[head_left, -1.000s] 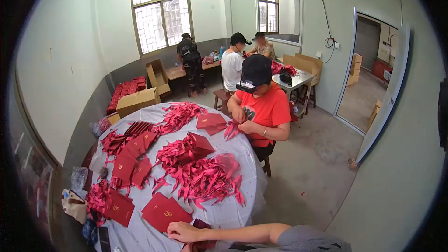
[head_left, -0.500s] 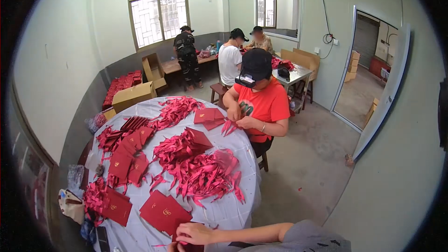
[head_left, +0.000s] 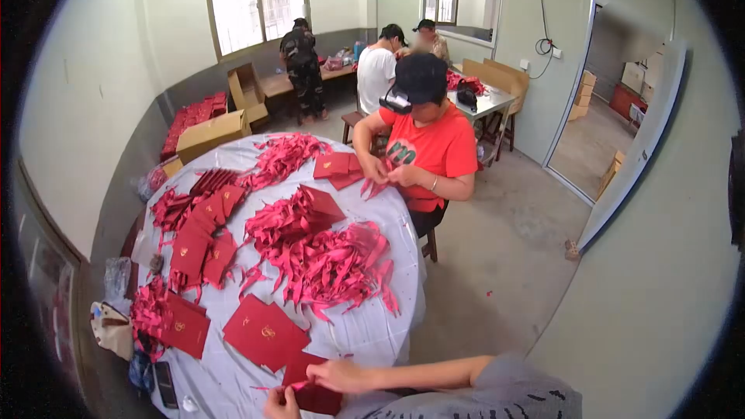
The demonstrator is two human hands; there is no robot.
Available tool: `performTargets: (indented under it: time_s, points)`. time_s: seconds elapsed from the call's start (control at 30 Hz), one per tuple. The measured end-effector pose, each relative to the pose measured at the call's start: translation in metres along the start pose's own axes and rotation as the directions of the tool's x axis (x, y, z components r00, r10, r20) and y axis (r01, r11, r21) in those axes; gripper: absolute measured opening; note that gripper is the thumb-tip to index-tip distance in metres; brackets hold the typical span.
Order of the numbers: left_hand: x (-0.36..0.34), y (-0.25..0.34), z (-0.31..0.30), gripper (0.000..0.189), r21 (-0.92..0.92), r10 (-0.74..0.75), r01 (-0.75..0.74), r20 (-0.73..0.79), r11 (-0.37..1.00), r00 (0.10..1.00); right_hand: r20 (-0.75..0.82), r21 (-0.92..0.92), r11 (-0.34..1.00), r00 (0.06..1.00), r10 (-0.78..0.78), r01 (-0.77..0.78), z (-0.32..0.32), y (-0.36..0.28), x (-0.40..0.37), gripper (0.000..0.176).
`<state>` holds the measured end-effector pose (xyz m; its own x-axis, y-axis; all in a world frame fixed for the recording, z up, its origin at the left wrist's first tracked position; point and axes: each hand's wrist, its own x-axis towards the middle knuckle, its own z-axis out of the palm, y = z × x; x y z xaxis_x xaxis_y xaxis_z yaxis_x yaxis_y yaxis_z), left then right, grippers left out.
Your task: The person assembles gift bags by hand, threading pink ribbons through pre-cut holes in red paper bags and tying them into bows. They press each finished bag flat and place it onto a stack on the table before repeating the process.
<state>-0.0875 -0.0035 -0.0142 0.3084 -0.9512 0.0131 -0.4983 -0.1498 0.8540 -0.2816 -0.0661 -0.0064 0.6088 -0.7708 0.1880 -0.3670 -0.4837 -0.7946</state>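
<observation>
At the bottom edge, a dark red card pouch (head_left: 319, 398) with a bright pink-red ribbon lies between my hands. My left hand (head_left: 281, 403), partly cut off by the frame, pinches the ribbon at the pouch's left side. Over the pouch's upper edge, my right hand (head_left: 340, 376) has its fingers curled together at the ribbon; exactly what they grip is partly hidden. Beneath and just beyond lies another red piece (head_left: 301, 366). A small stack of red pouches with gold emblems (head_left: 265, 332) rests farther up the white-covered table (head_left: 233, 384).
A large heap of ribboned pouches (head_left: 334, 264) covers the table's middle. More pouches (head_left: 203, 240) fan out at the left, near a phone (head_left: 165, 385) and a cream bag (head_left: 112, 330). Across the table, a person in a red shirt (head_left: 434, 147) handles ribbon. Other people work behind.
The view has tilted slightly downward, so the scene sits higher. My left hand has come into clearer view, apart from my right hand, with pink ribbon showing between them.
</observation>
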Motion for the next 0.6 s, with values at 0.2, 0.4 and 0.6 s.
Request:
performTargets:
  time_s: [0.2, 0.4, 0.6]
  points:
    - [0.018, -0.023, -0.007, 0.027, 0.057, 0.021, -0.025, 0.077, 0.998, 0.997, -0.084, -0.553, 0.799, 0.939, -0.333, 0.234, -0.044, 0.054, 0.009, 0.009]
    - [0.027, -0.049, 0.008, 0.022, 0.103, -0.043, 0.032, 0.114, 0.994, 0.993, -0.323, -0.567, 0.823, 0.912, -0.253, 0.028, -0.057, 0.068, 0.014, 0.024]
    - [0.022, -0.046, 0.015, 0.020, 0.143, -0.008, 0.005, 0.015, 0.990, 1.000, -0.410, -0.330, 0.870, 0.886, 0.218, -0.367, -0.047, 0.090, 0.008, 0.046]
